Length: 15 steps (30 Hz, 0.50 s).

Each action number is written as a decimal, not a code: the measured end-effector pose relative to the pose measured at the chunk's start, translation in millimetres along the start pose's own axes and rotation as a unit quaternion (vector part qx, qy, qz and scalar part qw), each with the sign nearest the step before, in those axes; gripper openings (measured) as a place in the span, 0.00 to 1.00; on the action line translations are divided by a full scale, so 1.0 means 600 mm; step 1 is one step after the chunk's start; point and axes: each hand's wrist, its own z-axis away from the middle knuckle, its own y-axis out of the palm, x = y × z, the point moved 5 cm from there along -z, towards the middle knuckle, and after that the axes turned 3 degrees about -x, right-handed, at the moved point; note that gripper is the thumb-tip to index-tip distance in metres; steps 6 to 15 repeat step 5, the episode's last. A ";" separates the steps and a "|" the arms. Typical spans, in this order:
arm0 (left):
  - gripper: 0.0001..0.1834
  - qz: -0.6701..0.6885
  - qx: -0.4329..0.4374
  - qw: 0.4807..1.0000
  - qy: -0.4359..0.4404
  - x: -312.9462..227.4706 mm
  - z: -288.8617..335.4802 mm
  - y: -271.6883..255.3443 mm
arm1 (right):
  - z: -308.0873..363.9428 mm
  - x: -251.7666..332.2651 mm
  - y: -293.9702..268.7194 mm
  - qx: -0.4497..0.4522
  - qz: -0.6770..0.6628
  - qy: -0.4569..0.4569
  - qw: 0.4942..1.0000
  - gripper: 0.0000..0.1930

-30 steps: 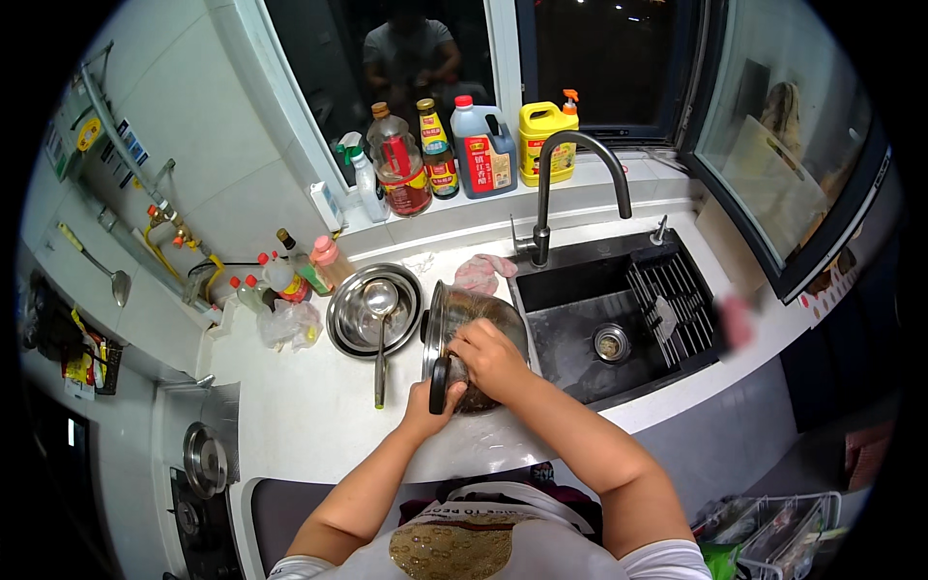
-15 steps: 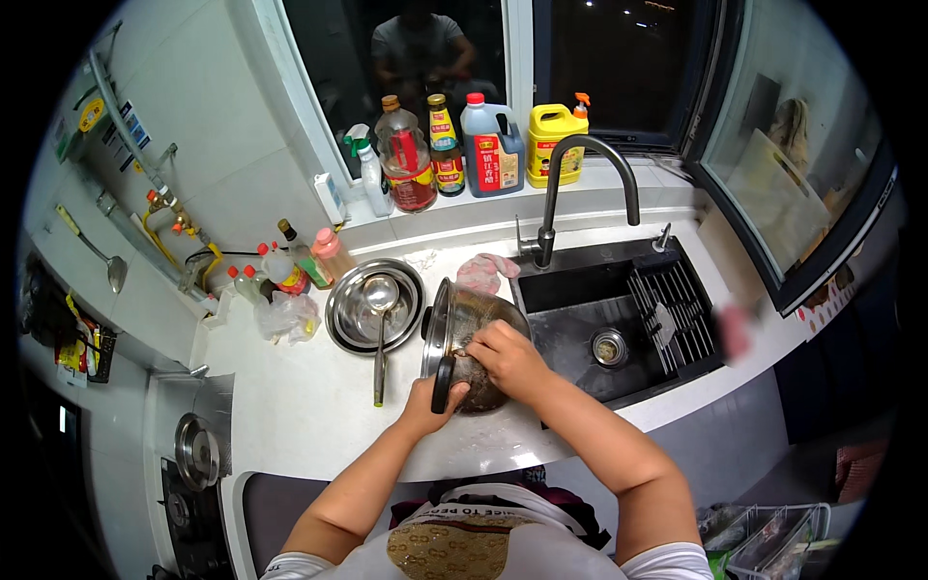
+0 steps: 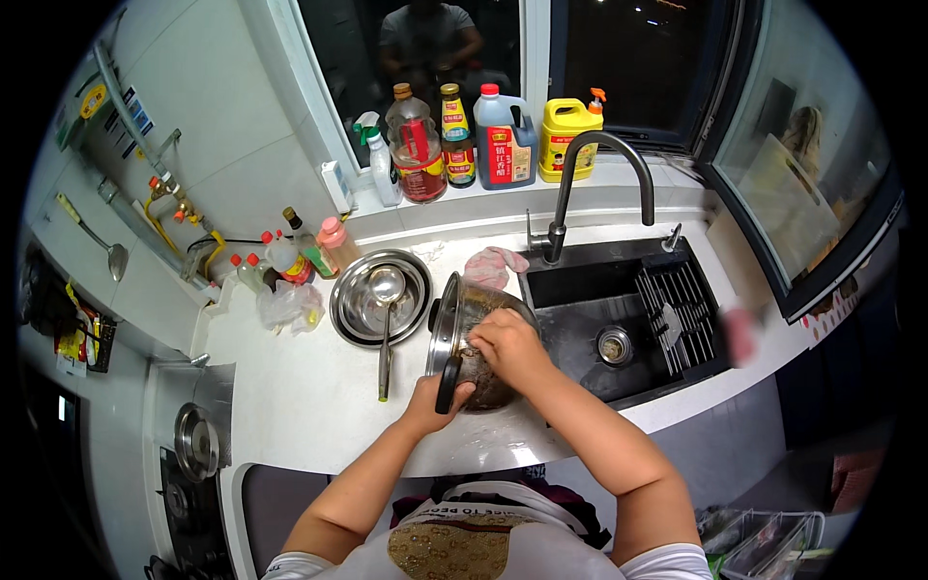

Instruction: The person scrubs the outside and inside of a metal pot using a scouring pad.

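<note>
A steel pot (image 3: 447, 324) stands tipped on its side on the counter, its stained brownish bottom turned toward the sink. My left hand (image 3: 435, 406) grips it by a black handle (image 3: 448, 385), thumb over the near edge. Against the stained bottom, my right hand (image 3: 510, 344) presses with bent fingers drawn together. Whatever those fingers pinch, if anything, is hidden. Just left of the pot, a ladle (image 3: 387, 286) rests in nested steel bowls (image 3: 340, 324), its handle reaching over the rim. A pink-and-white cloth (image 3: 493, 266) lies behind the pot.
To the right is a black sink (image 3: 570, 343) with a dark faucet (image 3: 646, 184) and a drying rack (image 3: 674, 324). Sauce bottles and a yellow jug (image 3: 570, 140) line the sill. A plastic bag (image 3: 290, 307) and several bottles sit at left. An open window (image 3: 788, 193) juts in at right.
My right hand has shifted slightly over the pot's bottom, its fingers more tucked in. My left hand keeps its hold on the handle. The whole view has shifted a little.
</note>
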 end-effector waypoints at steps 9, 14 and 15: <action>0.17 0.022 0.017 0.999 -0.019 0.008 -0.004 0.004 | -0.009 0.018 0.022 0.031 0.056 -0.018 0.998 0.03; 0.17 0.022 0.017 0.999 -0.019 0.008 -0.004 0.004 | -0.009 0.018 0.022 0.031 0.056 -0.018 0.998 0.03; 0.17 0.022 0.017 0.999 -0.019 0.008 -0.004 0.004 | -0.009 0.018 0.022 0.031 0.056 -0.018 0.998 0.03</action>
